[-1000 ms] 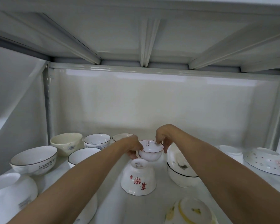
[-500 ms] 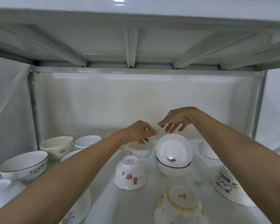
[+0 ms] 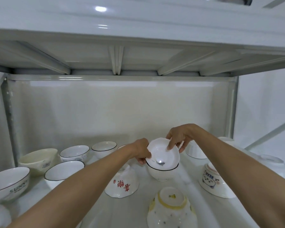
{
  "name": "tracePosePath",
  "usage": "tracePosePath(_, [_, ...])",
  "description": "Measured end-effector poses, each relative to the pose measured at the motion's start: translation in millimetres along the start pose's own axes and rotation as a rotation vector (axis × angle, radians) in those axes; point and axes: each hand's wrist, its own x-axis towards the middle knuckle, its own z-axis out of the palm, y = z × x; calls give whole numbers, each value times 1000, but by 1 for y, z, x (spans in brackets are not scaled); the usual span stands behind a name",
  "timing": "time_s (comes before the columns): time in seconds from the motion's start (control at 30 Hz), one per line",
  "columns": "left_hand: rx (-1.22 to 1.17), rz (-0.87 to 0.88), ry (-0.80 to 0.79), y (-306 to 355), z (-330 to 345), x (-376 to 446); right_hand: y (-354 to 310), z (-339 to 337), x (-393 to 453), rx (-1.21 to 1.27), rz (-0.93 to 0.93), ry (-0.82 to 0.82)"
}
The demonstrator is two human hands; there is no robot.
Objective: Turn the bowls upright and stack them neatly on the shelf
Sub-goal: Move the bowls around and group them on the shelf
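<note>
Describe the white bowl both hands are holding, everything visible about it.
The white bowl is glossy, ceramic by the look, with a slightly wavy rim and a small dark mark inside near its lower edge. It is tilted, its opening facing the camera, and sits in the mouth of a black-rimmed bowl standing upright on the shelf. The left hand grips its left rim; the right hand holds the upper right rim, one fingertip inside.

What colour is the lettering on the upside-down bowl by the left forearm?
Red, on white bowl; head view.
</note>
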Motion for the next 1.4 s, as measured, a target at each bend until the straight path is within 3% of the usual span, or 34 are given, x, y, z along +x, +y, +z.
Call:
tracePosePath(0.57, [-69, 5, 103, -4, 3, 4, 5, 18, 5, 56, 8, 98])
tracePosePath(0.9, [-86, -35, 63, -2, 4, 3, 9, 22, 13, 4, 1, 114])
tracePosePath(1.33, [-208, -88, -62, -2, -6, 3, -6, 12, 28, -200, 28, -36])
tracePosePath(1.4, [-201, -98, -67, -8, -9, 1, -13, 9, 30, -249, -8, 14])
